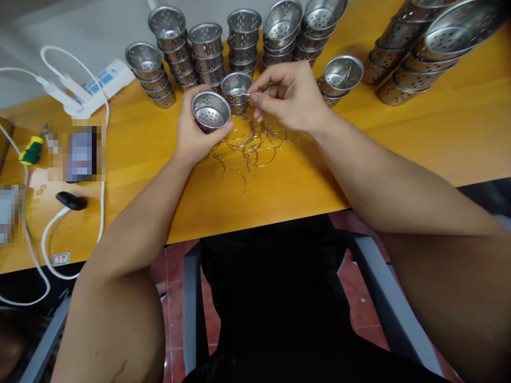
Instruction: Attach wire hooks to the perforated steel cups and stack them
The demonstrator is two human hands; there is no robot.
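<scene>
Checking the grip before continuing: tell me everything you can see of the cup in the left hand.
The cup is round, open-topped and silvery, apparently metal, with a smooth rim and small holes dotting its bottom. Its mouth faces up. The left hand grips its side over the table, in front of stacked cups; its underside is hidden.
</scene>
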